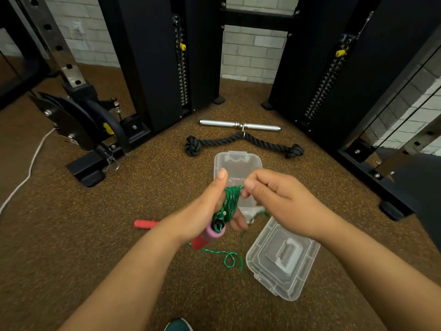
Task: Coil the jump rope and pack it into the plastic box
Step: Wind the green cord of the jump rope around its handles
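The left hand [210, 209] grips one pink-and-red handle [207, 236] with green cord loops [230, 201] wound round its fingers; the right hand [274, 194] pinches the cord's next turn. The jump rope looks light and limp, best held by the handles. The held handle's long axis slants down-left. The loose tail [229, 258] and second handle [144, 223] lie on the floor, near the open plastic box [238, 161] and lid [284, 256].

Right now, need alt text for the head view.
A person's left hand holds a pink jump rope handle with green rope coiled around it, while the right hand pinches the rope. On the gym floor lie an open clear plastic box, its lid and the second handle.
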Tool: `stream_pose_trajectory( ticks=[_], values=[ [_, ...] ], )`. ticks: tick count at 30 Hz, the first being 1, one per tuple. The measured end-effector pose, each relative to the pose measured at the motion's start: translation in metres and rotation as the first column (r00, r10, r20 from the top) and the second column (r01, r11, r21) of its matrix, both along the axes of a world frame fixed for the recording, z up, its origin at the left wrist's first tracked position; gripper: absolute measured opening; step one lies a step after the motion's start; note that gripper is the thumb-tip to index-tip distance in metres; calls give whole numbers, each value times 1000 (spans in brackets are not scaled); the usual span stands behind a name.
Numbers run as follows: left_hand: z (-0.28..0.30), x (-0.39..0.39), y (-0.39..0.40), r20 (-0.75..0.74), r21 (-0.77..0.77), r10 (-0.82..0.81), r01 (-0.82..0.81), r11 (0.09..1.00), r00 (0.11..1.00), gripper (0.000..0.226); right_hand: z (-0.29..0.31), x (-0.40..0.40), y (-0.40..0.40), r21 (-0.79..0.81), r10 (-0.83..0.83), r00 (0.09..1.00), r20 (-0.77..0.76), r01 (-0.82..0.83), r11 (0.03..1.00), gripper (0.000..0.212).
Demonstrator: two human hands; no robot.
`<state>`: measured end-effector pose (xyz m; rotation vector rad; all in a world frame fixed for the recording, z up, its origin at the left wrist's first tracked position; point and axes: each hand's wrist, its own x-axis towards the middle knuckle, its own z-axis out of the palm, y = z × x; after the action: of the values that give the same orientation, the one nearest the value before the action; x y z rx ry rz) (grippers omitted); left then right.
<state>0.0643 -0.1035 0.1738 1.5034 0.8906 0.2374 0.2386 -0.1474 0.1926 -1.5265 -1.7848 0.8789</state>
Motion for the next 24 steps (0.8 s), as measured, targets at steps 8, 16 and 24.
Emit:
stream_pose_trajectory(
  ticks=[8, 16, 24],
  values=[
    [1, 1, -1, 53, -59, -139, 142, 988, 989, 58, -16, 16, 17, -50, -221, 964, -147, 216, 975, 30],
    [4, 3, 0, 308, -161, 50, 0, 987, 950, 45, -28, 15, 15, -129, -240, 939, -245, 214, 968, 35],
    [10, -2, 9, 535, -440, 429, -193, 877, 728, 47, -49, 7, 3, -86, -90, 988, 124, 101, 991, 31]
  ],
)
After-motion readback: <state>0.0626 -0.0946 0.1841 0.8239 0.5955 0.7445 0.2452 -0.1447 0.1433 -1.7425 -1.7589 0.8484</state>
